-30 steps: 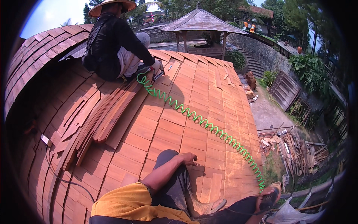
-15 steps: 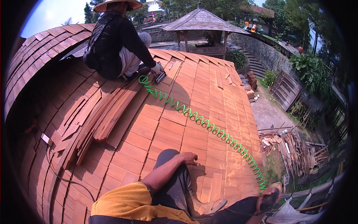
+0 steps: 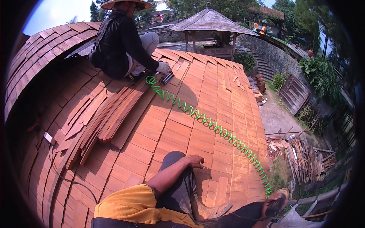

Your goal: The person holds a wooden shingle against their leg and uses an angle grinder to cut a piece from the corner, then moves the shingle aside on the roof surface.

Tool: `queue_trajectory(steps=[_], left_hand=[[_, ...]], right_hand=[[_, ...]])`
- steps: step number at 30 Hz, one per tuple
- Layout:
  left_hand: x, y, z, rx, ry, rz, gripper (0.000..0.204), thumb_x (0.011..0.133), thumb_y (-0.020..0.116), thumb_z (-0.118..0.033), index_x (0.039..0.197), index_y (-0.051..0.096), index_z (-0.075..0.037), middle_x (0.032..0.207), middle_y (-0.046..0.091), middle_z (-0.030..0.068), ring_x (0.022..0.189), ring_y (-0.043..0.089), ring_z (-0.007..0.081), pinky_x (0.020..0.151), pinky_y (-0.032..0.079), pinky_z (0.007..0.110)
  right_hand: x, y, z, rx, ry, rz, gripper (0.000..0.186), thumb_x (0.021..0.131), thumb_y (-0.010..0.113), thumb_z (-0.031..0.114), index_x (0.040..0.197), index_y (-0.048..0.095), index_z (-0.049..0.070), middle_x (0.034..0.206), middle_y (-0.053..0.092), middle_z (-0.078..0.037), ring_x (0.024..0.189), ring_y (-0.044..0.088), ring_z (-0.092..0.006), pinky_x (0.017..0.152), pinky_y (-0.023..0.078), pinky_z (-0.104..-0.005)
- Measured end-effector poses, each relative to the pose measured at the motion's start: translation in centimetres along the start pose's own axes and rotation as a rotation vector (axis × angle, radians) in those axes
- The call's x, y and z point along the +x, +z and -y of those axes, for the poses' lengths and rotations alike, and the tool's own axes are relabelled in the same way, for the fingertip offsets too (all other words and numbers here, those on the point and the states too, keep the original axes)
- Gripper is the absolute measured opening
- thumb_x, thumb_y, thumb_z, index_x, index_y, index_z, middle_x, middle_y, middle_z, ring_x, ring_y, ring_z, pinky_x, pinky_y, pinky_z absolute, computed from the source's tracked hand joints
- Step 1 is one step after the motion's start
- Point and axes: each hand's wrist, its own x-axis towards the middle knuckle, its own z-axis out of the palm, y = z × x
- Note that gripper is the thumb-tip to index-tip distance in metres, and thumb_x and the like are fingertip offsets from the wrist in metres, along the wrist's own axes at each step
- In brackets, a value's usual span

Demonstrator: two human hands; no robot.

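Observation:
My left forearm rests over my bent left knee (image 3: 171,163), and my left hand (image 3: 196,162) hangs past it, fingers loosely bent and apart, holding nothing. My right hand is out of view. Beyond me, a green coiled hose (image 3: 213,127) runs across the wooden shingle roof (image 3: 171,144) from near my sandaled right foot (image 3: 272,203) toward a co-worker (image 3: 125,49) in a straw hat. The co-worker crouches, a gloved hand (image 3: 163,67) on a metal tool (image 3: 167,77). A stack of long boards (image 3: 116,117) lies left of the hose.
A curved shingled upper roof (image 3: 45,51) rises at left, and a black cable (image 3: 76,182) runs below. The roof edge drops at right to a path (image 3: 281,116) with a woodpile (image 3: 304,159). A gazebo (image 3: 207,26), stone steps (image 3: 262,68) and trees stand beyond.
The whole view shifts slightly. The co-worker's gloved hand and tool move a little, and the hat tips slightly downward. My hand keeps the same pose on the knee.

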Motion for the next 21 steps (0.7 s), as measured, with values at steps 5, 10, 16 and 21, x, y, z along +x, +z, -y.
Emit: queue_trajectory(steps=[5, 10, 16, 21], left_hand=[[-0.8, -0.6, -0.2, -0.016, -0.006, -0.007, 0.065, 0.086, 0.064, -0.053, 0.129, 0.058, -0.004, 0.124, 0.063, 0.0214, 0.119, 0.058, 0.0358, 0.099, 0.046, 0.044], [-0.3, -0.2, -0.2, 0.021, 0.024, -0.036, 0.065, 0.088, 0.064, -0.051, 0.128, 0.057, 0.000, 0.118, 0.066, 0.0199, 0.112, 0.063, 0.0337, 0.094, 0.049, 0.042], [-0.4, -0.2, -0.1, 0.021, 0.025, -0.048, 0.064, 0.088, 0.064, -0.050, 0.128, 0.057, -0.001, 0.119, 0.066, 0.0198, 0.114, 0.062, 0.0338, 0.095, 0.049, 0.042], [-1.2, -0.5, -0.5, 0.020, -0.004, -0.050, 0.063, 0.088, 0.064, -0.050, 0.128, 0.058, -0.001, 0.120, 0.066, 0.0196, 0.115, 0.061, 0.0343, 0.095, 0.048, 0.042]], right_hand=[[-0.1, 0.1, -0.1, 0.005, -0.015, -0.011, 0.039, 0.090, 0.068, 0.031, 0.107, 0.052, 0.001, 0.097, 0.058, -0.010, 0.091, 0.060, -0.0210, 0.083, 0.053, -0.0376], [-0.3, -0.1, 0.1, -0.016, 0.005, 0.034, 0.039, 0.090, 0.069, 0.031, 0.108, 0.052, 0.000, 0.097, 0.059, -0.010, 0.092, 0.060, -0.0209, 0.082, 0.052, -0.0373], [-0.1, -0.4, 0.1, -0.047, -0.023, 0.040, 0.038, 0.089, 0.069, 0.028, 0.109, 0.052, 0.001, 0.098, 0.058, -0.010, 0.091, 0.060, -0.0216, 0.083, 0.052, -0.0374], [-0.5, 0.9, -1.1, -0.013, -0.011, 0.013, 0.039, 0.089, 0.069, 0.024, 0.113, 0.049, 0.001, 0.102, 0.055, -0.010, 0.094, 0.059, -0.0224, 0.085, 0.053, -0.0388]])
